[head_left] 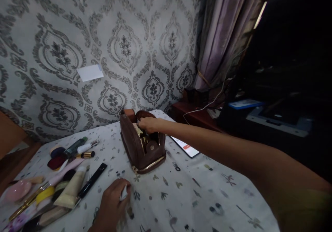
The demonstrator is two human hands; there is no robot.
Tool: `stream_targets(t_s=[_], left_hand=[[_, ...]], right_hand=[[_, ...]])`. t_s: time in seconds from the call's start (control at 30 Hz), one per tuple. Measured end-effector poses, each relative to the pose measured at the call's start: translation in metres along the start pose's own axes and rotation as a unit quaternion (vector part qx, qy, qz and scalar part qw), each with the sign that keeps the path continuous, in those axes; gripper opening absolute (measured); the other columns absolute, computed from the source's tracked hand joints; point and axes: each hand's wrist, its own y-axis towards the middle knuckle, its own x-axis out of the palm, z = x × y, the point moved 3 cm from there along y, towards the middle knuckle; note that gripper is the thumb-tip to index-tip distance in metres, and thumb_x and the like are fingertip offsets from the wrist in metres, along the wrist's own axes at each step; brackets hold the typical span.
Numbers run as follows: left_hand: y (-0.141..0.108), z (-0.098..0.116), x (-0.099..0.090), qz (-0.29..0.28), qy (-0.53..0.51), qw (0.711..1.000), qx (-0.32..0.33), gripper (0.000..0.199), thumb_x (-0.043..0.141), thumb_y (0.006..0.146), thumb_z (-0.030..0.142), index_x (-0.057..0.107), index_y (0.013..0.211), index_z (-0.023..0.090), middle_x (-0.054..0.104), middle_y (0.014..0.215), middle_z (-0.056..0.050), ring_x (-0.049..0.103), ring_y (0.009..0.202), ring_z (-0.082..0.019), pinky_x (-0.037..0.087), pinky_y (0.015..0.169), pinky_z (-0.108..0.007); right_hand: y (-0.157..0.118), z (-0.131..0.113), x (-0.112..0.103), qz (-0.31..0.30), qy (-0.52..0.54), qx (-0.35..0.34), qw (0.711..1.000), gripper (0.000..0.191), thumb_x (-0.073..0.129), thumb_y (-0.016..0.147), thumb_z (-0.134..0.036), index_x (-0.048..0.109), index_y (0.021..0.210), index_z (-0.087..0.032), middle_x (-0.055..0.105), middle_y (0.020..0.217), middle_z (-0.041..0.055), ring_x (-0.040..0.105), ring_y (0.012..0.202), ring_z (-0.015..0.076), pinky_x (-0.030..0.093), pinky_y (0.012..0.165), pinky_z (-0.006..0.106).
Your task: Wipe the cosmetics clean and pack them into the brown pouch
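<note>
right hand (148, 124) inside the mouth of the brown bag (131, 142), left hand (112, 199) curled around a white scrap (123, 193)

the brown bag stands upright on the cloth-covered worktop (160, 206), near the wall (124, 48) and ahead of both hands. its top is unzipped and spread wide, which seems to be what gives the right hand room to reach in from the side. those fingers are bent at the far part of the mouth; whether they grip something or just rest there, i cannot tell.

the left hand lies low on the cloth, short of the bag, its fingers folded over the white scrap, probably to keep the small piece from slipping loose. what the scrap is, i cannot make out.

to the left, cosmetics lie in a loose heap: a dark green bottle (74, 148), a beige tube (70, 188), a yellow-banded jar (45, 195) and, at the near edge, a slim black tube (92, 180). spread out like that, they are likely easier to see and pick apart. a lit phone (192, 151) lies flat to the right of the bag, partly beneath the right forearm.
</note>
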Motion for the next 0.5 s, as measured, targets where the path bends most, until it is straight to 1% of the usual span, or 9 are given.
stream_targets(t_s=[0.1, 0.17, 0.23, 0.37, 0.5], left_hand=[[0.000, 0.000, 0.000, -0.009, 0.001, 1.000, -0.003, 0.014, 0.051, 0.093, 0.024, 0.060, 0.082, 0.022, 0.068, 0.078, -0.001, 0.067, 0.074, -0.017, 0.052, 0.068, -0.025], [-0.001, 0.000, 0.000, -0.015, 0.005, 1.000, -0.009, 0.015, 0.050, 0.093, 0.025, 0.060, 0.083, 0.022, 0.068, 0.079, -0.002, 0.067, 0.075, -0.017, 0.052, 0.069, -0.025], [-0.001, -0.001, 0.001, -0.020, 0.009, 1.000, -0.010, 0.016, 0.049, 0.094, 0.025, 0.060, 0.083, 0.022, 0.068, 0.079, -0.002, 0.067, 0.075, -0.017, 0.052, 0.069, -0.026], [-0.002, -0.003, 0.003, -0.025, 0.011, 1.000, 0.007, 0.018, 0.047, 0.095, 0.027, 0.059, 0.082, 0.022, 0.067, 0.078, -0.002, 0.066, 0.073, -0.017, 0.051, 0.067, -0.026], [-0.002, -0.003, 0.001, -0.037, 0.017, 0.999, 0.004, 0.017, 0.047, 0.095, 0.026, 0.058, 0.083, 0.022, 0.066, 0.078, -0.002, 0.065, 0.074, -0.016, 0.052, 0.068, -0.026]], right_hand=[[-0.007, -0.010, 0.002, 0.012, 0.015, -0.048, 0.999, 0.036, 0.061, 0.083, -0.015, 0.063, 0.119, -0.010, 0.067, 0.118, 0.0198, 0.066, 0.109, 0.0301, 0.053, 0.084, 0.034], [-0.012, -0.016, 0.008, -0.001, 0.022, -0.078, 0.997, 0.037, 0.064, 0.082, -0.019, 0.064, 0.119, -0.012, 0.068, 0.117, 0.0170, 0.065, 0.110, 0.0282, 0.053, 0.083, 0.031], [-0.015, -0.021, 0.015, -0.019, 0.021, -0.093, 0.995, 0.035, 0.064, 0.083, -0.020, 0.065, 0.117, -0.012, 0.069, 0.118, 0.0159, 0.066, 0.109, 0.0273, 0.053, 0.081, 0.029], [-0.015, -0.025, 0.024, -0.036, 0.004, -0.082, 0.996, 0.029, 0.059, 0.086, -0.017, 0.068, 0.114, -0.012, 0.071, 0.114, 0.0159, 0.069, 0.103, 0.0272, 0.054, 0.079, 0.031], [-0.010, -0.028, 0.024, -0.032, -0.016, -0.050, 0.998, 0.024, 0.055, 0.086, -0.011, 0.070, 0.105, -0.009, 0.073, 0.104, 0.0189, 0.070, 0.100, 0.0291, 0.055, 0.078, 0.034]])
